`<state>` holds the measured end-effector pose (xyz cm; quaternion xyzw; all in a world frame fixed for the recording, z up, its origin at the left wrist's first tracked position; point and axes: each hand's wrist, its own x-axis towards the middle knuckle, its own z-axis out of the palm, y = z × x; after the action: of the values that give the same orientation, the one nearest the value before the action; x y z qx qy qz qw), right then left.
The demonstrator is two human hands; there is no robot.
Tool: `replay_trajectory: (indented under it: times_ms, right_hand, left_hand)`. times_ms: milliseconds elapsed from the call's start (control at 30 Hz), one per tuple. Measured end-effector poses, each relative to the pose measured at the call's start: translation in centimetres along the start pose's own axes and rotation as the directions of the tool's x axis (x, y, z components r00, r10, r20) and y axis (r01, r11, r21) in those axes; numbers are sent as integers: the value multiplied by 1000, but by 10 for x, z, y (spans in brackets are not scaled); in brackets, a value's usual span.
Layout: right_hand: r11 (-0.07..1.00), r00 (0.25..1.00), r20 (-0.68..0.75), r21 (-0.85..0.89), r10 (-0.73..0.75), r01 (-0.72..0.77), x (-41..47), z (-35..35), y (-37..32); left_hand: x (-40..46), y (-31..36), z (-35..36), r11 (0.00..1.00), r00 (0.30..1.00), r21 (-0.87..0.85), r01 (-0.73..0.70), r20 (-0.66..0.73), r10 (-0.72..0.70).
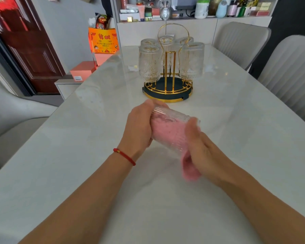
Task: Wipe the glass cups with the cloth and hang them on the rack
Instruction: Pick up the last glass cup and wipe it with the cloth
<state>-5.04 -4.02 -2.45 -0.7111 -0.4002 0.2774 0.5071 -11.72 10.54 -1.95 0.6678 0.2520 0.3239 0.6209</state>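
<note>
The left hand is gripping the ribbed glass cup — long axis lying ten-to-four — while the right hand is pinching the pink cloth stuffed inside, the gold rack waiting at twelve o'clock.

Head view looks down, close over table.

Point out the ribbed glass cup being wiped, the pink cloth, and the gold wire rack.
ribbed glass cup [173,118]: head view, on its upper side wall.
pink cloth [190,170]: head view, on the tail hanging below the right hand.
gold wire rack [169,67]: head view, on its central post.
</note>
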Motion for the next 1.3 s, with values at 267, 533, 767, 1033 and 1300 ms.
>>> replay_trajectory:
  times_ms: [267, 533, 767, 1033, 1300]
  right_hand:
    - [489, 940, 319, 806, 116, -334, 6, -9, -7]
    - [912, 978, 138, -358, -157, 197, -1, -10, 9]
    - [863, 957, 110, 413, 270, -291, 3, 3, 4]
    - [739, 951, 230, 601, 206, -305, 12, -9, 3]
    - [969, 992, 18, -212, -123, 124, 1, 1, 11]
  left_hand:
    - [7, -18, -12, 800, 814, 153, -580, 86, 574]
    - [3, -8, -12, 974, 957, 173, 144, 227, -182]
    - [5, -12, -12, 954, 956, 74, -292, 59, 288]
    - [18, -25, -17, 873, 878, 154, -462, 221, 425]
    - [9, -16, -4, 984, 986, 174, 42, 150, -68]
